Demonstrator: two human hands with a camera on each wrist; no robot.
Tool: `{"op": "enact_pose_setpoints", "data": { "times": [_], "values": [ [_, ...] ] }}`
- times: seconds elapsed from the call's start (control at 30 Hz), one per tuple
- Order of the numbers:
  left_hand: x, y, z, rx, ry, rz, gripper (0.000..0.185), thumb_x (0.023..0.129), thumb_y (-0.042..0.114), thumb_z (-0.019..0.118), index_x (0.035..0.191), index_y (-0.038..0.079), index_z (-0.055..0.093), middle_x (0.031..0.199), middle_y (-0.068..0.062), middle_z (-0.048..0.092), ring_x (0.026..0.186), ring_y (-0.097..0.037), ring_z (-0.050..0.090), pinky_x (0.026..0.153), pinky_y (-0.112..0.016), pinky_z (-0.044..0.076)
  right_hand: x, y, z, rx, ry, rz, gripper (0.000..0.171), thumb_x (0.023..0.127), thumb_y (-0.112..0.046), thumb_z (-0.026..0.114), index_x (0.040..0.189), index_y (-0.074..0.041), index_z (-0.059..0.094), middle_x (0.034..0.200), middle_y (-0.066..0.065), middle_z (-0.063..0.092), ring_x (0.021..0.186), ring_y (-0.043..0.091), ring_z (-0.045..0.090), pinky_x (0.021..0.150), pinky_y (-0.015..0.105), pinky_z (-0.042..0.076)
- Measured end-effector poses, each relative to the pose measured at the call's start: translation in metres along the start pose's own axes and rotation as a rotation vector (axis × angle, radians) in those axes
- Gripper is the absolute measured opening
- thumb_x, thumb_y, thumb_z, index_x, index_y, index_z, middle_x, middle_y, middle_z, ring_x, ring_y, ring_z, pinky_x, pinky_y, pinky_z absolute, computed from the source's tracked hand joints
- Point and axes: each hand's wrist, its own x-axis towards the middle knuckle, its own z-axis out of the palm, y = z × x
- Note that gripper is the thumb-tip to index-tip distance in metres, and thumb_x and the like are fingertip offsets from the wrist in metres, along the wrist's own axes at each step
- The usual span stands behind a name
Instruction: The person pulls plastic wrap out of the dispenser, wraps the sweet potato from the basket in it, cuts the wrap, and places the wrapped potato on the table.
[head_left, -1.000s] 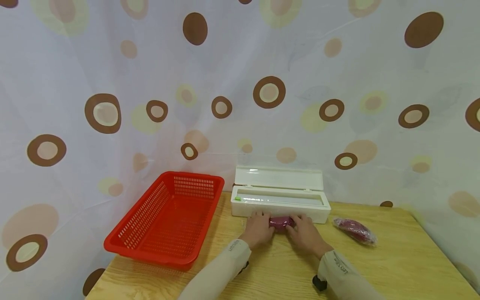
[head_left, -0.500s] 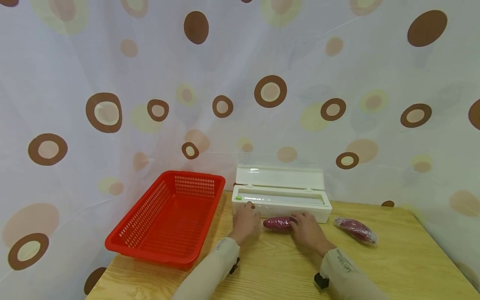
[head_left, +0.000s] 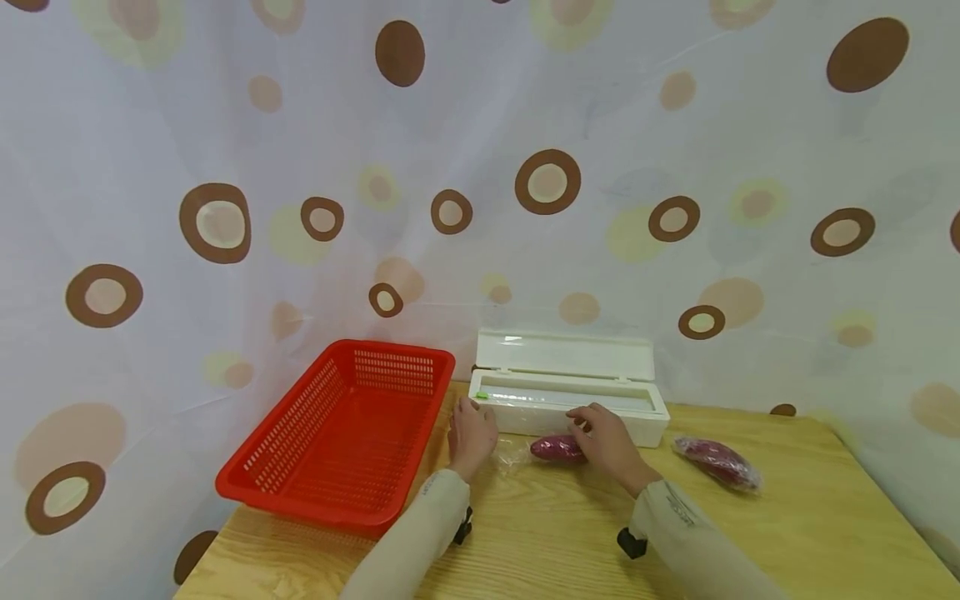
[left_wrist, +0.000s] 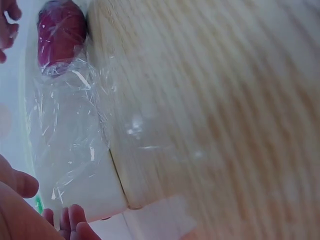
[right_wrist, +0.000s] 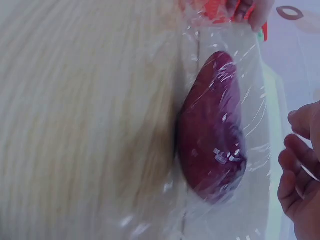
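Observation:
A purple sweet potato [right_wrist: 212, 135] lies under clear cling film [left_wrist: 67, 135] at the front of the white film dispenser [head_left: 555, 423]. The film stretches left from it along the box front. My left hand [head_left: 474, 433] is at the dispenser's left end, near the green slider [head_left: 482, 395], its thumb and fingers apart. Over the dispenser's front, just beyond the sweet potato, my right hand [head_left: 606, 442] hovers with loosely bent fingers and nothing between them. In the head view that hand hides the sweet potato's right end.
The dispenser's lid [head_left: 566, 354] stands raised against the patterned curtain [head_left: 480, 167]. A red plastic basket [head_left: 348, 508] stands on the left of the wooden table [head_left: 540, 542]. To the right lies a second purple sweet potato [head_left: 718, 463] wrapped in film.
Both hands held the sweet potato a second ago. My left hand has let go and moved left to the dispenser's end; my right hand has since lifted off it.

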Motion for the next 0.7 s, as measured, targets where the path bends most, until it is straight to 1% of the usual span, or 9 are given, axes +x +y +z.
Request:
{"op": "enact_pose_setpoints", "data": {
  "times": [0.07,0.17,0.23,0.37,0.43,0.57,0.6,0.67,0.7],
  "values": [
    [-0.001,-0.002,-0.002,0.001,0.005,0.008,0.017,0.093,0.022,0.05,0.095,0.006,0.055,0.088,-0.007,0.055,0.081,-0.025,0.053,0.072,-0.041,0.043,0.008,-0.006,0.002,0.012,-0.006,-0.002,0.018,0.088,-0.009,0.064,0.104,-0.003,0.068,0.086,0.002,0.061,0.076,0.017,0.058,0.068,0.035,0.05],
    [-0.002,-0.006,-0.001,-0.026,-0.005,0.019,0.019,0.093,0.022,0.049,0.085,0.009,0.059,0.076,-0.003,0.055,0.072,-0.021,0.053,0.066,-0.036,0.043,0.021,-0.016,0.007,0.031,-0.017,-0.023,0.017,0.088,-0.009,0.065,0.104,-0.002,0.069,0.084,0.0,0.061,0.073,0.014,0.056,0.066,0.032,0.049],
    [-0.001,-0.008,0.0,-0.076,-0.005,0.038,0.02,0.091,0.021,0.049,0.081,0.009,0.061,0.072,-0.003,0.055,0.069,-0.02,0.051,0.063,-0.035,0.043,0.03,-0.024,0.01,0.051,-0.017,-0.059,0.018,0.088,-0.007,0.065,0.103,-0.001,0.069,0.084,0.001,0.062,0.072,0.014,0.056,0.065,0.032,0.049],
    [0.0,-0.011,0.003,-0.183,0.01,0.071,0.021,0.09,0.02,0.052,0.081,0.008,0.066,0.071,-0.003,0.057,0.068,-0.019,0.051,0.062,-0.033,0.043,0.046,-0.041,0.016,0.095,-0.033,-0.115,0.017,0.087,-0.005,0.065,0.102,0.001,0.07,0.085,0.005,0.066,0.073,0.017,0.059,0.065,0.034,0.049],
    [0.001,-0.013,0.005,-0.23,-0.005,0.056,0.021,0.091,0.02,0.053,0.082,0.007,0.067,0.072,-0.003,0.058,0.068,-0.019,0.051,0.063,-0.033,0.044,0.053,-0.048,0.021,0.109,-0.061,-0.121,0.017,0.087,-0.004,0.065,0.102,0.002,0.07,0.087,0.007,0.067,0.075,0.019,0.06,0.067,0.035,0.05],
    [0.003,-0.015,0.009,-0.299,-0.05,-0.048,0.018,0.091,0.02,0.056,0.082,0.009,0.066,0.074,-0.001,0.06,0.072,-0.018,0.053,0.068,-0.034,0.045,0.061,-0.057,0.029,0.112,-0.11,-0.111,0.017,0.088,-0.003,0.063,0.103,0.002,0.069,0.092,0.008,0.067,0.078,0.02,0.06,0.069,0.035,0.05],
    [0.004,-0.016,0.01,-0.304,-0.048,-0.065,0.017,0.091,0.02,0.057,0.081,0.009,0.066,0.074,-0.001,0.06,0.071,-0.018,0.053,0.068,-0.034,0.045,0.063,-0.058,0.031,0.107,-0.115,-0.109,0.017,0.088,-0.003,0.063,0.103,0.002,0.069,0.092,0.008,0.066,0.079,0.019,0.06,0.069,0.034,0.049],
    [0.004,-0.015,0.01,-0.308,-0.038,-0.076,0.015,0.091,0.02,0.058,0.082,0.01,0.066,0.074,0.001,0.061,0.071,-0.016,0.053,0.067,-0.033,0.045,0.065,-0.06,0.035,0.104,-0.117,-0.109,0.017,0.089,-0.003,0.063,0.104,0.001,0.069,0.094,0.008,0.066,0.079,0.019,0.06,0.069,0.034,0.049],
    [0.005,-0.015,0.01,-0.309,-0.03,-0.069,0.015,0.091,0.021,0.059,0.084,0.01,0.066,0.074,0.001,0.062,0.071,-0.015,0.054,0.066,-0.032,0.046,0.066,-0.061,0.037,0.108,-0.117,-0.107,0.017,0.089,-0.004,0.063,0.104,0.001,0.069,0.094,0.008,0.065,0.079,0.02,0.06,0.069,0.034,0.049]
  ]
}}
